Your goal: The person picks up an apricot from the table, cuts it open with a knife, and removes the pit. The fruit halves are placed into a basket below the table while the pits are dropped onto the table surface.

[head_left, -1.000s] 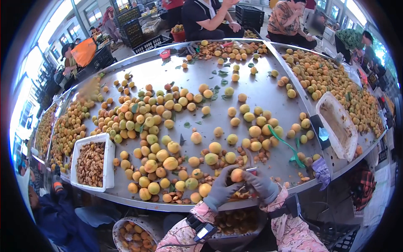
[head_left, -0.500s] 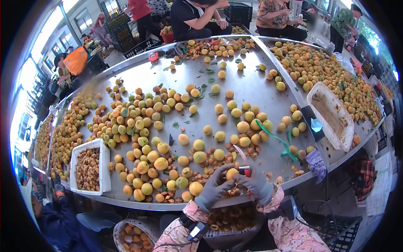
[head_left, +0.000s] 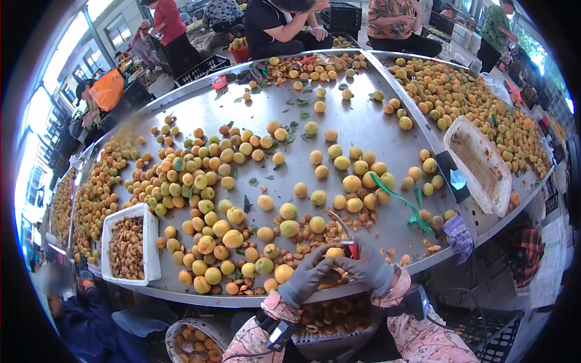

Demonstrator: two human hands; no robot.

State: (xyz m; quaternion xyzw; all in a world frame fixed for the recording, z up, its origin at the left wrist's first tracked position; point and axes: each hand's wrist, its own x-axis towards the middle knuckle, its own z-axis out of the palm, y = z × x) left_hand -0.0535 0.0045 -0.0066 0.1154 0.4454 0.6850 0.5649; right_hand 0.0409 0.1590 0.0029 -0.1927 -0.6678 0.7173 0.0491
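Note:
Both hands wear grey gloves and are close together over the table's front edge. My left hand [head_left: 307,279] is closed round a yellow-orange apricot [head_left: 334,252], which shows between the two hands. My right hand [head_left: 370,267] is wrapped round the red handle of a knife [head_left: 352,247], its curved blade pointing up and left away from me. The fingertips of both hands are near each other at the fruit. Apricot pieces [head_left: 311,242] and small brown pits lie just beyond the hands. Under the hands, below the edge, a container [head_left: 333,316] holds apricot halves.
Many whole apricots [head_left: 206,181] lie on the metal table [head_left: 266,199]. A white tray of pits [head_left: 151,245] stands at left, an empty white tray [head_left: 478,163] at right. Green ribbon [head_left: 402,209] and a purple cloth [head_left: 459,236] lie nearby. People work across the table.
The knife blade has tilted further up and left, and more of the red handle shows. Both hands stay near the same spot. In the background, a person in red has moved.

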